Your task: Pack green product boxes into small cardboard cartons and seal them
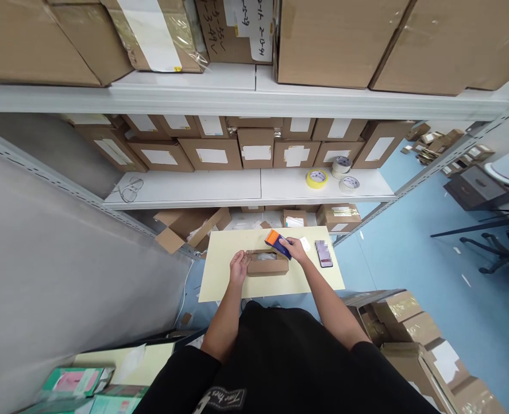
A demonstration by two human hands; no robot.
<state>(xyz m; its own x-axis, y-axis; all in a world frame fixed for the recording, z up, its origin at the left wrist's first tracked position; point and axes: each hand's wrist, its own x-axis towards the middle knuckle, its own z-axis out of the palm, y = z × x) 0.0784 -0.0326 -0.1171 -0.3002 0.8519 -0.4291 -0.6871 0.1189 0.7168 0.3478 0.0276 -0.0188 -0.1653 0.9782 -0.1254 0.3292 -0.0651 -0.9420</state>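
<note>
My right hand [295, 250] grips a small orange and dark blue box [277, 242], held tilted over the far right part of an open cardboard box [267, 267]. Something pale, too small to make out, shows inside the cardboard box. At that box's left end, the curled fingers of my left hand [239, 267] are closed on its edge. Both hands are above a pale yellow tabletop [220, 282]. To the right of my right hand lies a phone [324, 254], its screen blurred, and a white piece of paper [305, 244].
A white shelf [220, 187] beyond the table bears labelled cartons, a yellow tape roll [316, 178], white tape rolls [349, 183] and a coiled cable [130, 188]. An open carton [185, 227] stands behind the table's left. Stacked cartons [413, 328] are at the right.
</note>
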